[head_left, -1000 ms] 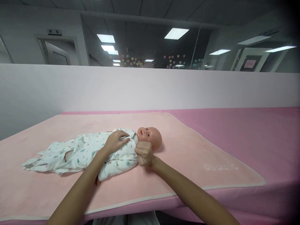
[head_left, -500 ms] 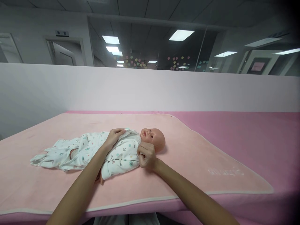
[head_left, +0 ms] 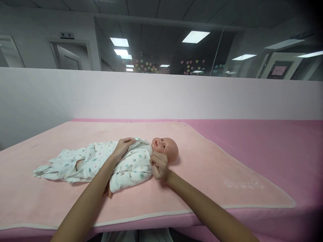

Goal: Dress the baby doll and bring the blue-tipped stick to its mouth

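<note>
A baby doll [head_left: 169,149] lies on its back with its head to the right. It is dressed in a white baby outfit [head_left: 133,168] with small coloured prints. At the chest, my left hand [head_left: 123,147] has its fingers closed on the front edge of the outfit, where the fabric lifts a little. My right hand [head_left: 160,165] is pinched shut at the outfit's shoulder, just below the doll's head, and its fingertips are partly hidden. The doll's small hand [head_left: 108,192] shows at the sleeve end beside my left forearm. The outfit's legs spread flat to the left.
Under the doll is a peach mat [head_left: 202,181] with a white border. It covers part of a pink padded surface [head_left: 277,151]. A low white partition [head_left: 161,95] stands along the far side, with windows and doors behind it.
My right hand has shifted slightly right and up at the shoulder, and the fabric there has moved a little with it. My left hand stays at the chest.
</note>
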{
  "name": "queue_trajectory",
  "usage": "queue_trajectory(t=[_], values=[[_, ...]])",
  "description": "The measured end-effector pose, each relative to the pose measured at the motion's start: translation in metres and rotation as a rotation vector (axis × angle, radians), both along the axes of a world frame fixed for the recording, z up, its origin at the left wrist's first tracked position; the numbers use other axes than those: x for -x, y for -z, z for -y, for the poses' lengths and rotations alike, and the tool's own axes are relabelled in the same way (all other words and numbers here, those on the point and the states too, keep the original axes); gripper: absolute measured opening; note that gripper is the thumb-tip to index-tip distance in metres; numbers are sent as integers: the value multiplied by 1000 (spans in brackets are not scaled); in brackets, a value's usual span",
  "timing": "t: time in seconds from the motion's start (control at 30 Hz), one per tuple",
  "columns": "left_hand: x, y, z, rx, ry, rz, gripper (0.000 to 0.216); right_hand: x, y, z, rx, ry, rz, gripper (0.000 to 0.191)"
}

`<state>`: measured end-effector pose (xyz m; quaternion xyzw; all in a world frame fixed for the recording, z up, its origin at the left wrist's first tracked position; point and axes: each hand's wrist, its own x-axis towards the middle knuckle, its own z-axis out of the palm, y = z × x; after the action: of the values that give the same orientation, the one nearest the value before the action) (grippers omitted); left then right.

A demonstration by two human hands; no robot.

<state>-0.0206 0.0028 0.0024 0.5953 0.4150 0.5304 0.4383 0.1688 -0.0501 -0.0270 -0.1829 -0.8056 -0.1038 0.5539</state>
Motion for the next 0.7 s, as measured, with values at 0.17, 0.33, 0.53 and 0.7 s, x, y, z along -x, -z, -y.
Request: queue_trajectory(t=[0.17,0.33,0.53,0.7], values=[[0,2,-2,7,6,7,35,-1,-1,-1,32,-18,-6,13],[0,1,-1,-7,-4,3,34,-1,1,-3,37,-36,-20,14],[0,1,1,-12,20,1,36,1,2,-5,27,6,-35,15],[0,1,0,-5,19,19,36,4,1,-2,-22,-8,-51,17]])
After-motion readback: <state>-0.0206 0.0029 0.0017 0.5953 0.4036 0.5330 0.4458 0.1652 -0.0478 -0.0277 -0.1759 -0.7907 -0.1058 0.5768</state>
